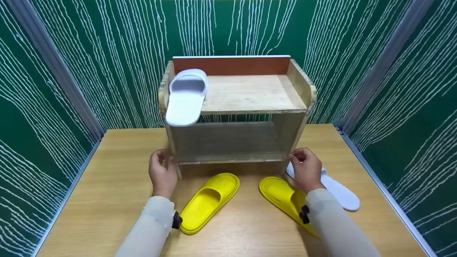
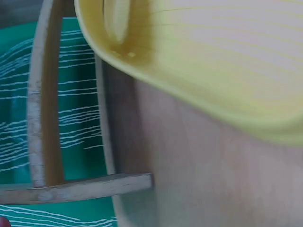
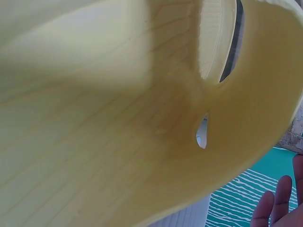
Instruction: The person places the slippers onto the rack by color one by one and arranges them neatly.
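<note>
A small wooden shoe rack (image 1: 237, 93) stands between my hands. My left hand (image 1: 163, 175) grips the lower part of its left side panel, thumb in front; only a fingertip shows in the left wrist view. My right hand (image 1: 307, 168) holds the right side panel near the lower shelf, and several of its fingers (image 3: 281, 198) show in the right wrist view. One white slipper (image 1: 184, 107) lies on the left of the top shelf, its heel end over the front edge. Yellow slippers lie in front: a left one (image 1: 201, 210) and a right one (image 1: 278, 192), partly under my right wrist.
Another white slipper (image 1: 339, 191) lies on the wooden table (image 1: 107, 192) to the right, partly behind my right hand. Green walls with white streaks (image 1: 117, 60) enclose the back and sides. A metal strip (image 1: 385, 189) runs along the table's right edge.
</note>
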`<action>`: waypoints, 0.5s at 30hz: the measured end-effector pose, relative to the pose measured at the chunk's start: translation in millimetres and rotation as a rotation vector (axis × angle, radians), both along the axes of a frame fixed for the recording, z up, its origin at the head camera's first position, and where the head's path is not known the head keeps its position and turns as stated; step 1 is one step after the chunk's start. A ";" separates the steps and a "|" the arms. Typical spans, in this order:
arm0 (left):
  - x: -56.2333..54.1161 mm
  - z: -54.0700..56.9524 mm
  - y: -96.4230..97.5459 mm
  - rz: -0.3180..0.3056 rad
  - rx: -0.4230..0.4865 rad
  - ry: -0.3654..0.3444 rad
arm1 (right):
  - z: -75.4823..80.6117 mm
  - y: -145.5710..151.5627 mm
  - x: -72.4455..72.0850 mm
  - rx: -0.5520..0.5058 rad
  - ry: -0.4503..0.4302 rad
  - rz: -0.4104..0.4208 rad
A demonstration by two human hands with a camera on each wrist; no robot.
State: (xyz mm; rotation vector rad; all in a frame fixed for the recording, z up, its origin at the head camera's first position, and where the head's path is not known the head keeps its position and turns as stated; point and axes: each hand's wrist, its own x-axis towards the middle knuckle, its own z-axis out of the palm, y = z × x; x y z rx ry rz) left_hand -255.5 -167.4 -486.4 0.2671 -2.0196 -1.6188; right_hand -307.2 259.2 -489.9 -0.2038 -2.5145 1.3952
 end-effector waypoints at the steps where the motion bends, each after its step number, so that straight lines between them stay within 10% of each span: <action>1: -1.4 -3.1 0.1 0.003 0.014 0.000 | 0.6 0.0 0.4 -0.006 -0.006 0.002; 15: -13.9 -21.8 4.7 0.027 0.035 0.007 | 0.2 1.4 1.6 0.028 -0.003 0.003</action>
